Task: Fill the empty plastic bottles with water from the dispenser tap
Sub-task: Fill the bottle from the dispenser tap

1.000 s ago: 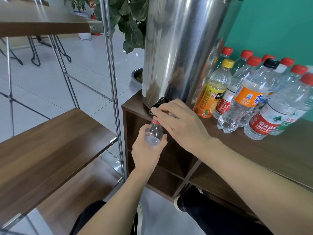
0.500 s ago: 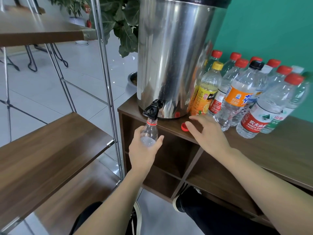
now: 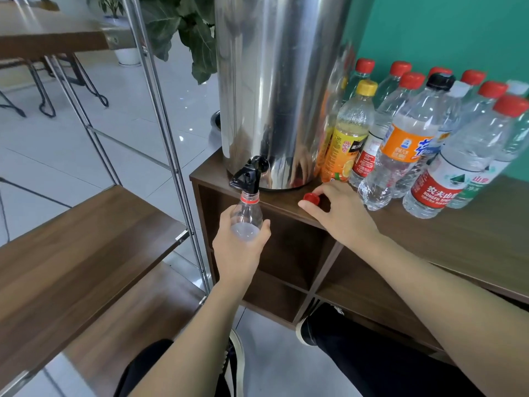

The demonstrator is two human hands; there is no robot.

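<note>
- Left hand (image 3: 237, 247) grips the uncapped bottle (image 3: 246, 217) under the tap (image 3: 248, 176); filling looks barely begun.
- Right hand (image 3: 340, 214) rests fingers on the red cap (image 3: 311, 198).
- Many capped bottles (image 3: 446, 144) wait.

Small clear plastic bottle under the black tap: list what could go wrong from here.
1. The small clear plastic bottle, gripped low by the left hand, sits off the brown cabinet's edge; water from the black tap may miss its narrow neck and spill.
2. The right hand could nudge the red cap off.
</note>
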